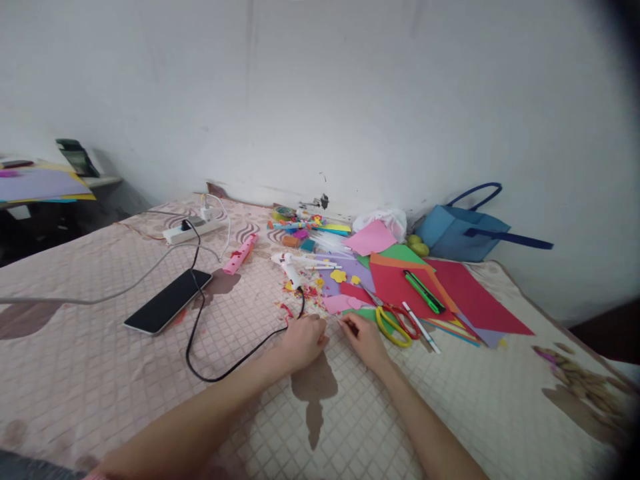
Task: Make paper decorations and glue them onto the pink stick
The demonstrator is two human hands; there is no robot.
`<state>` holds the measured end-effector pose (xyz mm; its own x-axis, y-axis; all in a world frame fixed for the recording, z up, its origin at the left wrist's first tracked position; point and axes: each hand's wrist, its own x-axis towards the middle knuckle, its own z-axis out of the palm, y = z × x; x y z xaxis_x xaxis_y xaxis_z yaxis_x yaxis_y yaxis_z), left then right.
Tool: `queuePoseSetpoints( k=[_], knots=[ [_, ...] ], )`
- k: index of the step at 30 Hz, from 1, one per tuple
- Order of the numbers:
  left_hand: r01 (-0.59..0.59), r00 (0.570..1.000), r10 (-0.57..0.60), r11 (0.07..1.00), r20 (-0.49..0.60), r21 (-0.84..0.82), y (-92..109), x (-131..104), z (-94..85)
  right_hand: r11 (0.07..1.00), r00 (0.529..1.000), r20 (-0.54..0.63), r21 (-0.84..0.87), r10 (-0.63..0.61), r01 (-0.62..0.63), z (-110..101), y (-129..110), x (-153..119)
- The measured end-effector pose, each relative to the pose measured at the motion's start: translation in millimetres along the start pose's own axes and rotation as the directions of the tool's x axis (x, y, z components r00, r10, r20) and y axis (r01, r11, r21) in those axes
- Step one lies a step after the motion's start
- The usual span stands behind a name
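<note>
My left hand rests low over the quilted table cover with its fingers curled closed; whatever they may hold is hidden. A short gap to the right, my right hand has thumb and forefinger pinched together, and anything between them is too small to name. Just beyond the hands lie a white glue gun with a black cord and scattered colored scraps. Scissors with yellow and red handles lie right beside my right hand, near pink paper pieces and a yellow flower cutout.
A black-screened tablet, a power strip and a pink paper roll are on the left. Red paper sheets, a green cutter and a white stick lie right. A blue bag stands by the wall.
</note>
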<state>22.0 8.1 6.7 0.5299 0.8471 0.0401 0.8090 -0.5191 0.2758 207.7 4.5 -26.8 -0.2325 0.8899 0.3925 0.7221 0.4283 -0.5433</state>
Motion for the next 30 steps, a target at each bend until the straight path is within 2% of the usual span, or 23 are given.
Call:
queuePoseSetpoints(
  k=[5, 7, 10, 14, 16, 20, 24, 30],
  knots=[
    [-0.009, 1.000, 0.008, 1.000, 0.025, 0.017, 2, -1, -2.8, 0.999, 1.000, 0.013, -0.037, 0.006, -0.005, 3, -3, 1],
    [-0.012, 0.999, 0.011, 1.000, 0.039, 0.021, 2, -1, -3.6, 0.997, 1.000, 0.004, -0.068, 0.023, -0.023, -2, 1, 2],
    [-0.018, 0.998, 0.017, 1.000, 0.054, 0.023, 2, -1, -3.3, 0.982, 0.990, -0.096, -0.147, 0.105, -0.119, -26, 22, 4],
    [-0.024, 0.998, 0.022, 0.999, 0.052, 0.024, 2, 0, -0.7, 0.912, 0.916, -0.316, -0.242, 0.248, -0.331, -71, 68, -4],
    [-0.024, 0.999, 0.022, 0.999, 0.050, 0.026, 2, 0, 0.3, 0.891, 0.902, -0.333, -0.266, 0.274, -0.369, -83, 88, -9],
    [-0.021, 0.998, 0.019, 0.999, 0.053, 0.036, 2, 0, -0.3, 0.893, 0.928, -0.256, -0.292, 0.272, -0.342, -77, 108, -12],
    [-0.019, 0.998, 0.016, 0.999, 0.058, 0.043, 3, -1, -2.3, 0.894, 0.937, -0.225, -0.304, 0.269, -0.329, -67, 114, -11],
    [-0.015, 0.998, 0.012, 0.999, 0.065, 0.042, 3, -1, -3.8, 0.908, 0.946, -0.211, -0.290, 0.246, -0.301, -67, 118, -15]
  ],
)
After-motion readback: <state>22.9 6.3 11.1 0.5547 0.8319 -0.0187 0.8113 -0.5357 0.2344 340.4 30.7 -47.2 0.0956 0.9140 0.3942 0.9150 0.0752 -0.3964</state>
